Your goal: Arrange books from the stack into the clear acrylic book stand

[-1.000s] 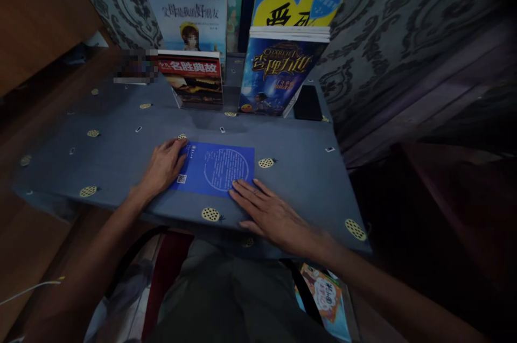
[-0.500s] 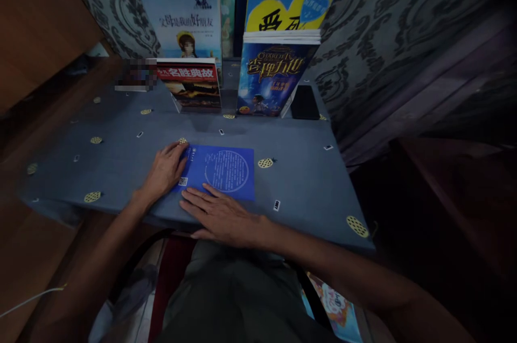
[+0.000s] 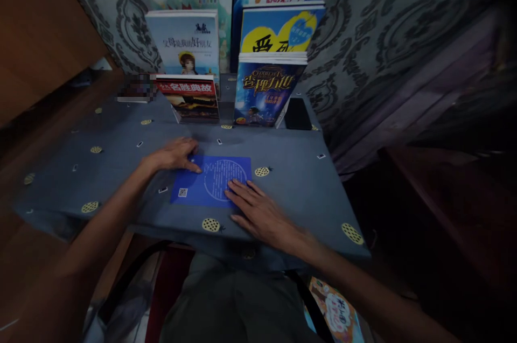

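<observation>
A blue book (image 3: pixel 214 192) lies flat near the front of the cloth-covered table (image 3: pixel 121 170), showing a printed circle of white text and a QR code at its lower left. At its upper left corner rests my left hand (image 3: pixel 177 154), slightly blurred, with the thumb out over the cover and the fingers by the far edge. My right hand (image 3: pixel 258 208) lies over the book's lower right part, fingers stretched out and pressed down on the cover. Neither hand has its fingers wrapped round anything.
Behind the blue book, several books stand in two rows, with a red-titled book (image 3: pixel 189 98) front left and a dark blue book (image 3: pixel 266 92) front right. A black phone (image 3: pixel 298 114) lies beside them. One blurred-out item (image 3: pixel 136 89) is at the back left.
My right hand has slid right across the blue book to its lower right. My left hand has shifted to the upper left corner, its thumb now spread. The view has tilted up somewhat.
</observation>
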